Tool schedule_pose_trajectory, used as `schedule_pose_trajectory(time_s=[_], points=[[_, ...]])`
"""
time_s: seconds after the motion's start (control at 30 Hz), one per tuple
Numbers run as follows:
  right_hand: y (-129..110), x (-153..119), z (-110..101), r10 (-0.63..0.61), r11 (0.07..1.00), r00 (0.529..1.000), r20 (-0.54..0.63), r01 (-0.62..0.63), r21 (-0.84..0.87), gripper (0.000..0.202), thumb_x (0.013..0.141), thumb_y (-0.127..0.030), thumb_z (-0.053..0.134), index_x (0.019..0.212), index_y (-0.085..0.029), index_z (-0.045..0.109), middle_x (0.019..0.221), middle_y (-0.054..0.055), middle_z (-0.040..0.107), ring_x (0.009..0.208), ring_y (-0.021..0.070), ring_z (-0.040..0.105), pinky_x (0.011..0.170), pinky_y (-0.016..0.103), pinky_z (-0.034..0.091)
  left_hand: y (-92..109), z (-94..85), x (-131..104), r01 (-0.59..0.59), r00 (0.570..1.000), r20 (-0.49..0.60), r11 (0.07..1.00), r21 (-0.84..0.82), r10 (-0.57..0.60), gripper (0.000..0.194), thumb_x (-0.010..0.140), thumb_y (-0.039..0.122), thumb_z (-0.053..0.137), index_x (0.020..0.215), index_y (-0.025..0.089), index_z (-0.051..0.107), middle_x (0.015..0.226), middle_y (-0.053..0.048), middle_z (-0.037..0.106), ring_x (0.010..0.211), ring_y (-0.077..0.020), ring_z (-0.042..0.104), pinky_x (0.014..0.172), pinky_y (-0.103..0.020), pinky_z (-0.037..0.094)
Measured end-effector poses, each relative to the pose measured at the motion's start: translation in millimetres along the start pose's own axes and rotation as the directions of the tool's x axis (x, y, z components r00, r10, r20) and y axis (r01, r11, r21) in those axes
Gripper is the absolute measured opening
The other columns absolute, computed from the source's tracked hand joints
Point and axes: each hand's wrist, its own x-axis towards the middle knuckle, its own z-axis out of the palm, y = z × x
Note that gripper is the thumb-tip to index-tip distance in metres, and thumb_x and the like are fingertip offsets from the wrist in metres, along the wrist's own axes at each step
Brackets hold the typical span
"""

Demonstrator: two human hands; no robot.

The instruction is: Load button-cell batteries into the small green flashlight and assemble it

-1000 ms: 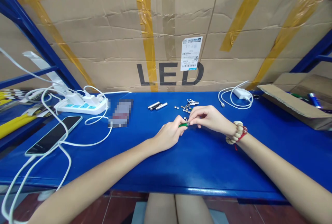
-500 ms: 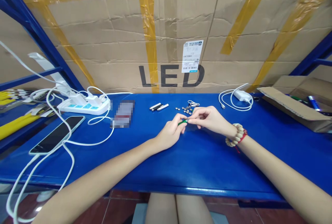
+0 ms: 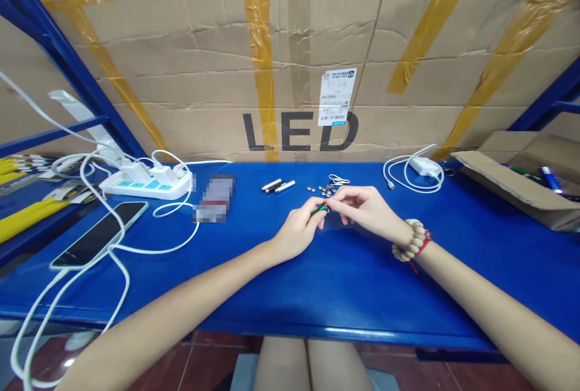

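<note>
Around a small green cylinder [image 3: 318, 210], my left hand [image 3: 296, 232] is closed at the middle of the blue table [image 3: 353, 282]. My right hand [image 3: 360, 210] pinches at the cylinder's right end; what lies between its fingertips is too small to make out. Several small round silver pieces [image 3: 327, 193] lie just behind the hands, beside a looped white cord [image 3: 339, 179]. Black and silver tubes [image 3: 277, 186] rest to the left of these pieces.
On the left are a white power strip [image 3: 147, 185], a phone [image 3: 99, 235] with trailing white cables and a blurred dark item [image 3: 216, 199]. A white adapter [image 3: 425, 166] and an open cardboard box [image 3: 521, 188] sit at right.
The right fingertips have shifted slightly up at the cylinder's end. The green cylinder has tilted a little, and more of its right end shows.
</note>
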Motion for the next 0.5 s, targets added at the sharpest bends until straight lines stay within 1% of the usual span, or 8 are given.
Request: schedule_pose_trajectory(time_s=[0.17,0.3,0.5], points=[[-1.2,0.0,-1.6,0.016,0.999,1.000,-0.006,-0.016,-0.032,0.033,0.070,-0.047,0.063,0.070,-0.014,0.062,0.052,-0.001,0.055,0.043,0.0086,0.051,0.041,0.020,0.039,-1.1,0.3,-0.1,-0.019,1.000,0.013,1.000,0.011,0.019,0.017,0.090,0.024,0.034,0.099,0.018,0.048,0.065,0.004,0.053,0.062,-0.0105,0.051,0.067,-0.022,0.040],[-1.0,0.3,-1.9,0.024,0.998,1.000,-0.001,-0.024,-0.054,0.032,0.073,-0.046,0.061,0.073,-0.014,0.062,0.049,-0.002,0.055,0.042,0.0084,0.050,0.042,0.020,0.040,-1.8,0.4,-0.3,-0.014,1.000,0.016,1.000,0.010,0.013,0.017,0.090,0.024,0.034,0.097,0.018,0.048,0.065,0.004,0.052,0.063,-0.0107,0.051,0.065,-0.022,0.039],[-1.0,2.4,-2.7,0.056,0.996,0.998,-0.001,-0.056,-0.066,0.031,0.072,-0.045,0.062,0.073,-0.014,0.061,0.054,-0.001,0.057,0.043,0.0082,0.051,0.041,0.020,0.040,-1.2,0.1,-1.0,-0.016,1.000,0.015,1.000,0.007,0.016,0.017,0.090,0.025,0.034,0.095,0.019,0.049,0.064,0.004,0.052,0.061,-0.0105,0.051,0.064,-0.021,0.039]])
